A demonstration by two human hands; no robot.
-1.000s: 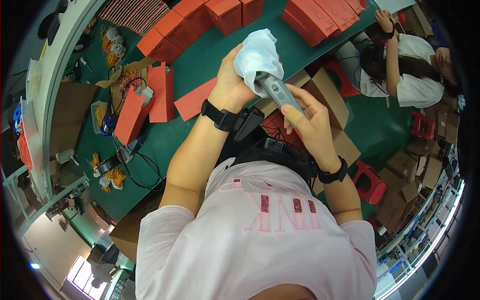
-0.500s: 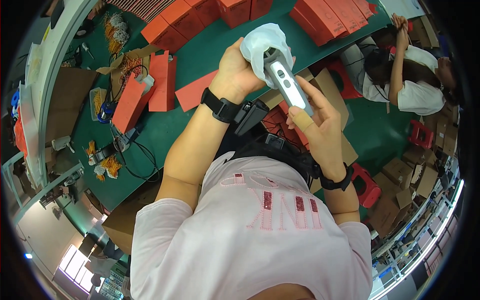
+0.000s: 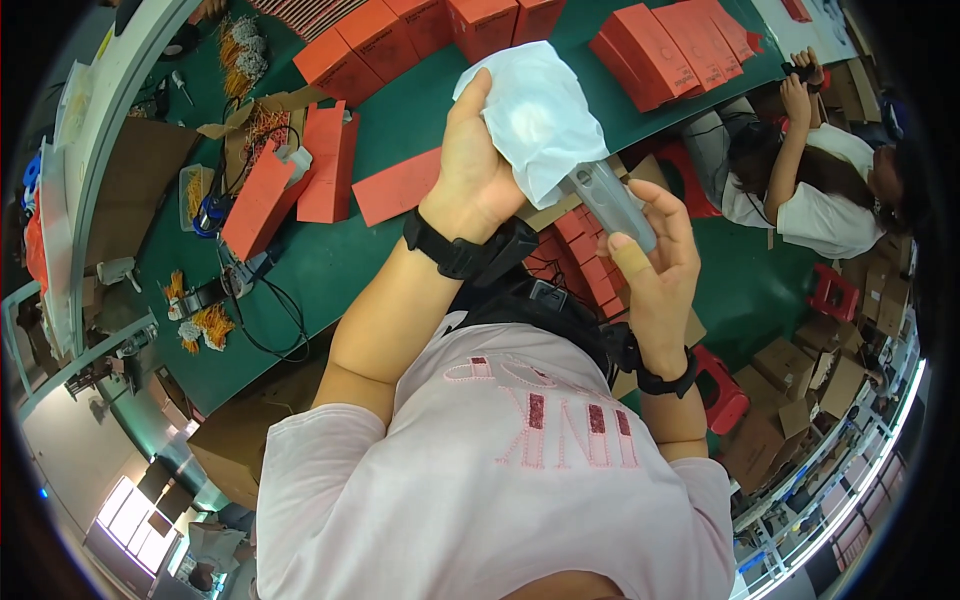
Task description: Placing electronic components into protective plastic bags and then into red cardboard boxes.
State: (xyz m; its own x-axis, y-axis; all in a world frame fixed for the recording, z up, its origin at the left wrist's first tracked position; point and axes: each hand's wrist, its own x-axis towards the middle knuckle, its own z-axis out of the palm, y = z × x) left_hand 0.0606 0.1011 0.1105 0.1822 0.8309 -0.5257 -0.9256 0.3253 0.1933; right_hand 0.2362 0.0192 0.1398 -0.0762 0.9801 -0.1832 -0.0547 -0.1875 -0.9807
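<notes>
The left hand [image 3: 478, 170] grips a white cloth [image 3: 538, 112], pressing it over the top end of a grey handheld device [image 3: 612, 205]. The right hand [image 3: 655, 265] holds that device by its lower end — fingers wrapped round it — above the green table [image 3: 400, 130], where orange boxes [image 3: 340, 62] lie.

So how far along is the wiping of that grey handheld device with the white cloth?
In hand: the left hand presses the white cloth over the upper end of the slim grey handheld device, held by the right hand. Its lower body is uncovered. Closed red boxes lie on the green table; how many items remain cannot be told.
</notes>
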